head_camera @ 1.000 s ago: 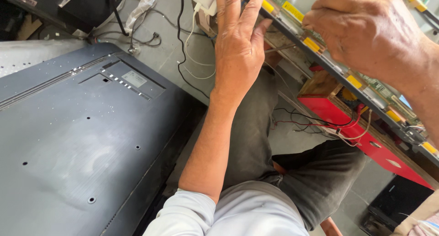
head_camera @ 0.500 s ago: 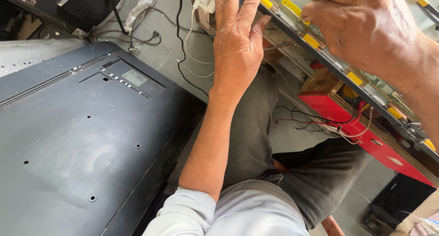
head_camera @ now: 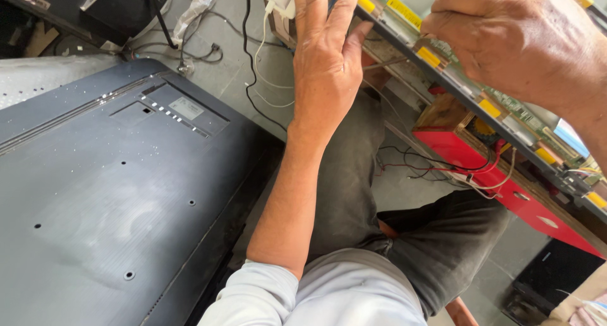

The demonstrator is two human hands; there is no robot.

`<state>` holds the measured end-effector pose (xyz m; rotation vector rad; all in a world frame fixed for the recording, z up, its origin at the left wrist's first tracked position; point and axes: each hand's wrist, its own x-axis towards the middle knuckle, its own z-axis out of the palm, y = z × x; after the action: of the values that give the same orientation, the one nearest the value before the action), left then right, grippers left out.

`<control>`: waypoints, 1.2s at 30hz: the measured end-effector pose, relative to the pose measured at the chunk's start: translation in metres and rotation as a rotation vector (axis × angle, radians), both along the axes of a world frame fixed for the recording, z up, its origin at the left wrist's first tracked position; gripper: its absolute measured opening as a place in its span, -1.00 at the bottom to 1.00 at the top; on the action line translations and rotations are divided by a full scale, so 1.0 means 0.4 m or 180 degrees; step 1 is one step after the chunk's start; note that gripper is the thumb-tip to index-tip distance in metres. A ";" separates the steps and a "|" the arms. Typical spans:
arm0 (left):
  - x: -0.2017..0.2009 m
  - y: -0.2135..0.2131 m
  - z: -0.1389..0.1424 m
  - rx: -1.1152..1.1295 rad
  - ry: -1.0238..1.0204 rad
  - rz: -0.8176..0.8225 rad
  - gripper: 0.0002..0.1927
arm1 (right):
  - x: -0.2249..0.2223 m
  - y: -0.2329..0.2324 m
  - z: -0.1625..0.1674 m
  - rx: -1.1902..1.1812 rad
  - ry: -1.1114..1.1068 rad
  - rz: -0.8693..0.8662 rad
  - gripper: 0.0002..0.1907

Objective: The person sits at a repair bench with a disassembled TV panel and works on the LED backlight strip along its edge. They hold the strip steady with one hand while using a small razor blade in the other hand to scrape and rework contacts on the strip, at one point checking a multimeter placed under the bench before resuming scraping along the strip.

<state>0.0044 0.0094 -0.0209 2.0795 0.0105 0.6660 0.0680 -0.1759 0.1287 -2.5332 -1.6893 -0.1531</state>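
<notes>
The long panel edge [head_camera: 442,79] with yellow tabs is being held up across the top right. It is being gripped by the right hand [head_camera: 512,41] with curled fingers, while the left hand [head_camera: 325,60] is being pressed flat against it, fingers spread open. A dark back cover [head_camera: 107,199] is lying at left.

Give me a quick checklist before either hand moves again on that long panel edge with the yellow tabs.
1. Left hand on the long dark panel edge with yellow tabs: palm open, fingers spread against it. Ok.
2. Right hand grip: curled over the same edge further along, but its fingertips are hidden. Cannot tell.
3. Thin red and black wires below the panel: loose, trailing over the red box. Not ok.
4. White and black cables on the grey floor by the left hand: lying loose. Not ok.
5. Large dark flat television back panel beside the left arm: lying flat, untouched. Ok.
</notes>
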 end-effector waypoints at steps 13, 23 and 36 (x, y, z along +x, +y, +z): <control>0.001 0.002 -0.001 0.0066 -0.0014 0.0026 -0.56 | 0.005 -0.001 -0.009 0.0082 0.0025 -0.0059 -0.66; 0.004 0.000 -0.001 0.0042 -0.0010 0.0027 -0.56 | 0.007 -0.007 -0.013 -0.0028 0.0162 -0.0162 -0.62; 0.005 -0.001 -0.004 0.0061 0.0009 0.0055 -0.57 | 0.002 -0.001 -0.004 0.0050 0.0176 -0.0063 -0.59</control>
<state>0.0066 0.0091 -0.0225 2.1010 0.0237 0.6760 0.0688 -0.1763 0.1269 -2.5191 -1.6370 -0.0963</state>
